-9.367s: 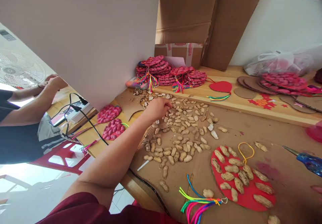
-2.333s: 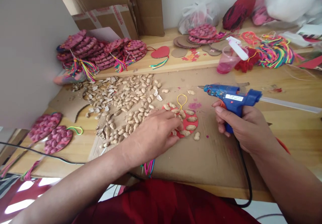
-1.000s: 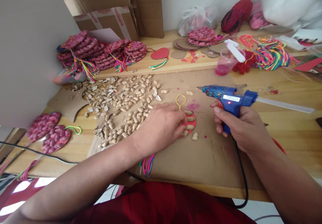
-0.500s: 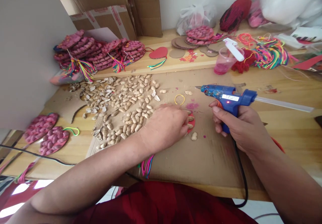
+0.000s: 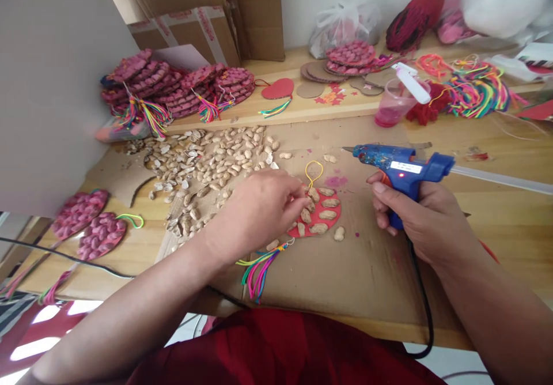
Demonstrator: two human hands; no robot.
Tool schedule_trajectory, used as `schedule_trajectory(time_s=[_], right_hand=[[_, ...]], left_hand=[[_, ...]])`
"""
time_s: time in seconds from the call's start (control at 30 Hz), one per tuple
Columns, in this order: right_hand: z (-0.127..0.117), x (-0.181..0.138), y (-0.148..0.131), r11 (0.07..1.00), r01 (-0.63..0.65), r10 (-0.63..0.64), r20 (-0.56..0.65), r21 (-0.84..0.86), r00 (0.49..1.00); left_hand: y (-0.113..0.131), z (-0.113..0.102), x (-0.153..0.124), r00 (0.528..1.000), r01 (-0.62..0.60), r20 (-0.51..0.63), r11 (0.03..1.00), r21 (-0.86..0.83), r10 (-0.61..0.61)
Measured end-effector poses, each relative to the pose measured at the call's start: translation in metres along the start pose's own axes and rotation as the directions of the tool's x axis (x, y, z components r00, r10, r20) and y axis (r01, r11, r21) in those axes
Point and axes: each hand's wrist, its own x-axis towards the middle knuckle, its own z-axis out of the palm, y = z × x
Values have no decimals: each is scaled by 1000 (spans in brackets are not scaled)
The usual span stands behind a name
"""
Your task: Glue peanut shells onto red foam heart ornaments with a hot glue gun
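My right hand [image 5: 412,212] grips a blue hot glue gun [image 5: 400,163]; its red light is lit, a clear glue stick sticks out of its back, and its nozzle points left. My left hand [image 5: 270,206] is closed in a pinch over a red cardboard heart [image 5: 322,206], its fingertips at a peanut [image 5: 310,205] on the heart's left half. Several other peanuts lie across the heart in rows. A yellow cord loop [image 5: 314,172] rises from its top, and a colourful tassel [image 5: 259,272] hangs from its lower end. My hand hides part of the heart's left side.
Loose peanuts [image 5: 233,157] and shells spread over the cardboard sheet [image 5: 345,281] on the left. Stacks of pink peanut-covered pieces [image 5: 185,91] stand behind. A plastic cup [image 5: 393,105] with pink liquid is at the back right. The glue gun's black cable [image 5: 425,304] drops over the front edge.
My left hand has drawn back to the left across the heart, uncovering its peanuts, the cord's base and more of the tassel. The right hand still holds the glue gun in much the same place.
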Motion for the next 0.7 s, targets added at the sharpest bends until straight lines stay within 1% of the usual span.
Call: schedule_trajectory(time_s=[0.1, 0.23, 0.37, 0.5, 0.6, 0.7], right_hand=[[0, 0, 0, 1000, 8, -8, 11, 1, 1000], [0, 0, 2, 1000, 14, -14, 7, -6, 1000], [-1, 1, 4, 1000, 3, -3, 10, -6, 1000], [-2, 2, 4, 1000, -15, 15, -3, -1, 1000], [-2, 3, 4, 1000, -21, 21, -19, 1, 1000], [-2, 3, 3, 1000, -17, 17, -20, -3, 1000]], left_hand=[[-9, -6, -15, 999, 17, -37, 999, -51, -19], [-20, -9, -36, 994, 65, -81, 993, -103, -74], [-29, -8, -53, 988, 110, -94, 987, -120, -121], [-37, -3, -64, 987, 114, -98, 984, -137, -128], [-36, 1, -70, 989, 97, -95, 985, -139, -111], [-24, 4, -75, 991, 74, -98, 982, -174, -92]])
